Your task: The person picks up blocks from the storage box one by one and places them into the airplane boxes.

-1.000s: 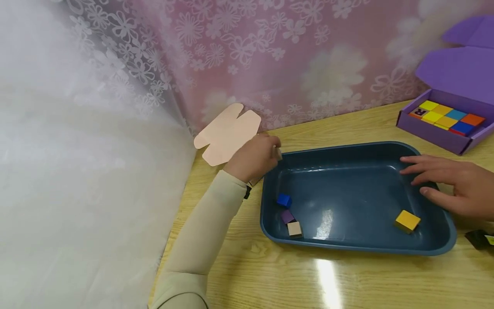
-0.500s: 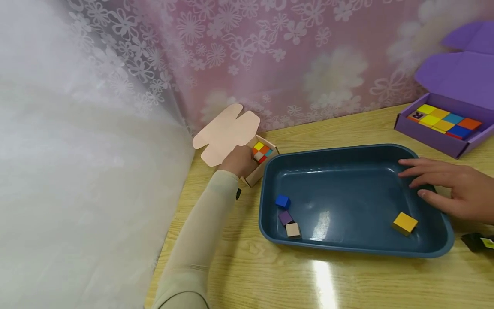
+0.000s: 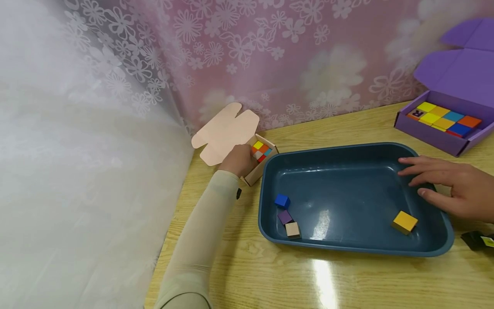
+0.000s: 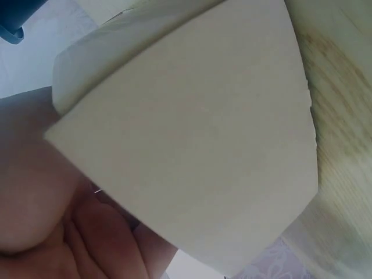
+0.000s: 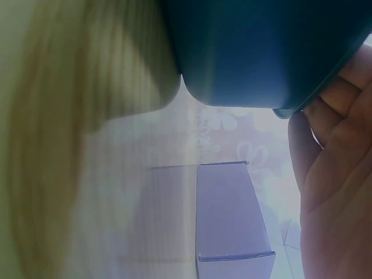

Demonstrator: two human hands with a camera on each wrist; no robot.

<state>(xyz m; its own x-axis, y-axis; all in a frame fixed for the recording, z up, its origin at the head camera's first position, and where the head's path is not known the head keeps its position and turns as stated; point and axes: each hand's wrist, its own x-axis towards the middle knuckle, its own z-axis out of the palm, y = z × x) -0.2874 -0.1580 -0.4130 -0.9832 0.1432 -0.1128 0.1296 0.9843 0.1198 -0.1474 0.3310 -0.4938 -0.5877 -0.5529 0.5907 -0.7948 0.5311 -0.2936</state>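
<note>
My left hand (image 3: 237, 160) reaches into a small beige cardboard box (image 3: 257, 173) at the tray's left end. Its fingertips are hidden inside, so I cannot tell whether they hold a block. Colourful blocks (image 3: 262, 149) show beside the fingers. In the left wrist view, the box's side wall (image 4: 197, 128) covers part of the hand. My right hand (image 3: 457, 184) rests with spread fingers over the right rim of a dark blue tray (image 3: 347, 193). Inside the tray lie a blue block (image 3: 282, 201), a purple block (image 3: 285, 217), a beige block (image 3: 292, 230) and a larger yellow block (image 3: 405, 222).
An open purple box (image 3: 428, 134) filled with coloured blocks stands behind the tray at right. The beige box's raised lid (image 3: 229, 135) leans towards a floral pink curtain (image 3: 293, 64). White sheeting (image 3: 85, 193) borders the wooden table (image 3: 270, 274) at left.
A second ago my left hand was raised between box and tray, pinching a small pale block. It has since moved left and down into the beige box. My right hand stays put.
</note>
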